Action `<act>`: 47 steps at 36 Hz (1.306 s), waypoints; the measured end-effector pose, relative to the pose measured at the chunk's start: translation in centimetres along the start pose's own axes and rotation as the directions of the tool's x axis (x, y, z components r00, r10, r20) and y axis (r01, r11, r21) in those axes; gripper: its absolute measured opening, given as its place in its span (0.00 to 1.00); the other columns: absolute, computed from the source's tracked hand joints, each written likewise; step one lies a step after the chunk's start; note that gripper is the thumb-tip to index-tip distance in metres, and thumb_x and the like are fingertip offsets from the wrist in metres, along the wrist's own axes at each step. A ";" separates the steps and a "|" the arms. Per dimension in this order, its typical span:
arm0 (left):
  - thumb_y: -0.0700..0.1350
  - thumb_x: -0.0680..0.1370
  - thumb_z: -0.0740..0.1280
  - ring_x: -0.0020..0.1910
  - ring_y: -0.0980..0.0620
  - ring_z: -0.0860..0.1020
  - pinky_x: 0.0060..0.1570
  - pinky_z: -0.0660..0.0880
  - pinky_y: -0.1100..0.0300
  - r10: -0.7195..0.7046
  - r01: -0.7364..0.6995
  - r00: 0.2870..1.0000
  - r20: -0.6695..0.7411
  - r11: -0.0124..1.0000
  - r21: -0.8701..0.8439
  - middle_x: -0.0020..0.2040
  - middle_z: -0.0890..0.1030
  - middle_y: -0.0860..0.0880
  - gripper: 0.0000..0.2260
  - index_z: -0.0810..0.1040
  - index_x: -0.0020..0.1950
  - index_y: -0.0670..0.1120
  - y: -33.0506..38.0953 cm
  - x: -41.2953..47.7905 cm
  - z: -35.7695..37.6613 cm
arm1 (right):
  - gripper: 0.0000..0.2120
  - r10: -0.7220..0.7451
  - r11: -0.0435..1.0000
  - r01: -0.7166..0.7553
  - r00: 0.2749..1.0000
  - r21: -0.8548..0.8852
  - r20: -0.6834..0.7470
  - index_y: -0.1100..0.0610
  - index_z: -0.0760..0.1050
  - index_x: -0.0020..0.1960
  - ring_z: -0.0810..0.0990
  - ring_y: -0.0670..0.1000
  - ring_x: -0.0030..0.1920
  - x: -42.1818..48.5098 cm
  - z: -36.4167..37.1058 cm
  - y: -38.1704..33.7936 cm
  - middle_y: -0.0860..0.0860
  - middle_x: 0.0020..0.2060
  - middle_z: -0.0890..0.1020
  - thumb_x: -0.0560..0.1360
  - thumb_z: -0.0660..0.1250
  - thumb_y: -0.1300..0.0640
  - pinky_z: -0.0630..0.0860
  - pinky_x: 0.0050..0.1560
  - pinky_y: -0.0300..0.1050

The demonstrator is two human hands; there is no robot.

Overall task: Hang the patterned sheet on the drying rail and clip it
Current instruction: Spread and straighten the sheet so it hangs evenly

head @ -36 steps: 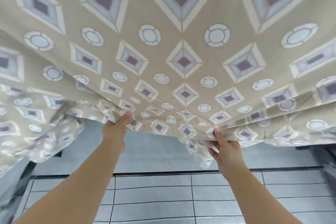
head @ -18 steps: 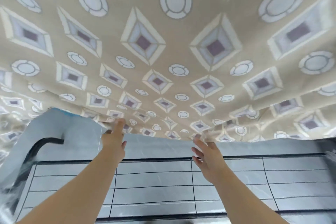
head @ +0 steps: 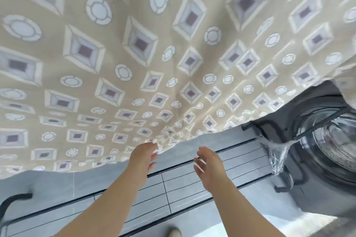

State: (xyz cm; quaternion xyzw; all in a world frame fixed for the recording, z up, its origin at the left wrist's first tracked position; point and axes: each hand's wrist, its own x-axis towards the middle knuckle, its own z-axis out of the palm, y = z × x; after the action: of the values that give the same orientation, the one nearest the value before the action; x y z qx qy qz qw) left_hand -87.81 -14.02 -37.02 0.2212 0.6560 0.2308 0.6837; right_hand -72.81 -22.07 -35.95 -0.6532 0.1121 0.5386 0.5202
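The patterned sheet [head: 173, 54], beige with diamonds and white circles, hangs overhead and fills the upper two thirds of the view. Its lower hem runs from the far left up toward the right. My left hand [head: 143, 157] reaches up to the hem with fingers apart, its fingertips at the fabric's edge without gripping it. My right hand [head: 209, 161] is open just below the hem, apart from the cloth. The drying rail and any clips are hidden above the sheet.
A dark front-loading washing machine [head: 325, 152] with a round glass door stands at the right, with clear plastic film [head: 277, 150] hanging off it. A grey tiled wall [head: 173, 184] lies ahead below the sheet. A black curved tube [head: 11, 201] shows at the lower left.
Both hands have let go of the sheet's hem and opened. The view has swung to the right, bringing the washing machine into sight, and the hem now hangs slanted.
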 end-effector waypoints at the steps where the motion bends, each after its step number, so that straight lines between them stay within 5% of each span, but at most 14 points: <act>1: 0.42 0.76 0.64 0.50 0.50 0.75 0.43 0.71 0.59 0.011 -0.012 0.999 0.040 0.999 0.031 0.49 0.76 0.49 0.11 0.73 0.59 0.46 0.5 -1.1 0.9 | 0.08 -0.006 1.000 0.006 1.000 0.011 -0.005 0.56 0.73 0.54 0.76 0.50 0.44 -0.8 -0.7 -0.7 0.51 0.45 0.76 0.76 0.66 0.58 0.72 0.41 0.42; 5: 0.44 0.63 0.68 0.42 0.52 0.76 0.38 0.68 0.61 0.060 -0.085 0.980 0.188 0.988 0.126 0.43 0.76 0.49 0.10 0.74 0.44 0.48 2.0 -5.2 4.7 | 0.01 -0.023 0.998 0.024 1.000 0.057 -0.018 0.55 0.73 0.45 0.76 0.51 0.43 -3.1 -3.5 -3.6 0.52 0.45 0.76 0.75 0.65 0.58 0.73 0.42 0.42; 10: 0.40 0.76 0.64 0.39 0.52 0.76 0.37 0.68 0.62 0.166 -0.222 0.955 0.246 0.949 0.224 0.44 0.76 0.48 0.03 0.75 0.46 0.47 2.2 -7.6 9.9 | 0.02 -0.047 0.994 0.049 0.999 0.102 -0.015 0.55 0.73 0.44 0.75 0.51 0.40 -3.9 -7.3 -7.4 0.52 0.42 0.77 0.75 0.66 0.59 0.73 0.42 0.42; 16: 0.39 0.75 0.64 0.38 0.51 0.75 0.36 0.67 0.62 0.247 -0.324 0.938 0.241 0.872 0.366 0.39 0.76 0.49 0.06 0.75 0.41 0.49 2.1 -8.9 17.9 | 0.02 -0.046 0.992 0.048 0.999 0.113 -0.024 0.56 0.72 0.46 0.76 0.50 0.41 -1.8 -12.9 -13.4 0.52 0.43 0.77 0.76 0.64 0.58 0.73 0.42 0.43; 23: 0.40 0.76 0.66 0.43 0.51 0.74 0.35 0.67 0.65 0.399 -0.471 0.882 0.252 0.707 0.527 0.41 0.75 0.54 0.06 0.74 0.49 0.49 1.5 -9.1 27.5 | 0.02 -0.103 0.995 0.103 0.995 0.009 -0.005 0.55 0.73 0.45 0.76 0.49 0.41 1.3 -18.6 -22.2 0.51 0.43 0.77 0.77 0.63 0.58 0.72 0.39 0.41; 28: 0.40 0.75 0.65 0.44 0.51 0.76 0.39 0.69 0.61 0.343 -0.406 0.914 0.218 0.787 0.464 0.41 0.77 0.53 0.06 0.76 0.41 0.51 1.8 -8.5 32.9 | 0.03 -0.140 0.989 0.140 0.990 -0.037 0.001 0.55 0.73 0.44 0.75 0.50 0.40 3.7 -20.2 -27.3 0.51 0.42 0.76 0.77 0.63 0.59 0.73 0.41 0.41; 32: 0.39 0.77 0.63 0.37 0.53 0.75 0.36 0.67 0.61 0.229 -0.281 0.957 0.179 0.886 0.368 0.39 0.75 0.49 0.03 0.75 0.48 0.44 2.1 -8.0 35.4 | 0.03 -0.161 0.986 0.161 0.987 -0.048 0.005 0.55 0.73 0.44 0.75 0.50 0.40 5.1 -20.4 -29.7 0.51 0.41 0.76 0.77 0.62 0.59 0.73 0.40 0.41; 36: 0.41 0.75 0.65 0.43 0.50 0.75 0.42 0.70 0.60 0.371 -0.417 0.907 0.201 0.717 0.558 0.45 0.77 0.51 0.03 0.75 0.47 0.47 2.4 -8.1 37.6 | 0.02 -0.245 0.957 0.225 0.964 -0.181 -0.100 0.57 0.73 0.48 0.74 0.51 0.39 6.7 -20.6 -31.7 0.53 0.41 0.76 0.77 0.62 0.60 0.72 0.38 0.42; 39: 0.42 0.74 0.66 0.49 0.50 0.74 0.50 0.71 0.58 0.488 -0.515 0.839 0.241 0.567 0.643 0.53 0.72 0.51 0.12 0.72 0.57 0.47 3.0 -8.6 39.3 | 0.14 -0.370 0.891 0.298 0.914 -0.344 -0.166 0.61 0.70 0.61 0.72 0.52 0.36 7.8 -20.7 -33.6 0.53 0.37 0.74 0.76 0.63 0.60 0.70 0.39 0.44; 42: 0.47 0.72 0.70 0.60 0.47 0.69 0.57 0.68 0.55 0.588 -0.498 0.787 0.188 0.425 0.756 0.62 0.67 0.48 0.23 0.66 0.63 0.47 3.6 -9.1 40.9 | 0.26 -0.489 0.833 0.380 0.846 -0.401 -0.213 0.59 0.62 0.69 0.72 0.53 0.47 8.3 -20.9 -35.5 0.56 0.55 0.73 0.74 0.67 0.54 0.68 0.44 0.44; 47: 0.60 0.65 0.73 0.65 0.44 0.63 0.61 0.62 0.51 0.513 -0.251 0.858 0.040 0.350 0.902 0.64 0.62 0.45 0.38 0.58 0.66 0.47 3.9 -9.3 44.8 | 0.44 -0.589 0.742 0.417 0.779 -0.524 -0.214 0.54 0.52 0.74 0.63 0.60 0.69 8.9 -21.3 -39.6 0.57 0.71 0.60 0.67 0.72 0.45 0.64 0.66 0.59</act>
State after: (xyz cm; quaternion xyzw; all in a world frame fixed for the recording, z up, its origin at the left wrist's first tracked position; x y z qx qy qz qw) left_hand -43.41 -16.58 -25.43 0.6600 0.6864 0.0355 0.3033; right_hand -28.76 -18.24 -23.70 -0.8486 -0.1043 0.2535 0.4524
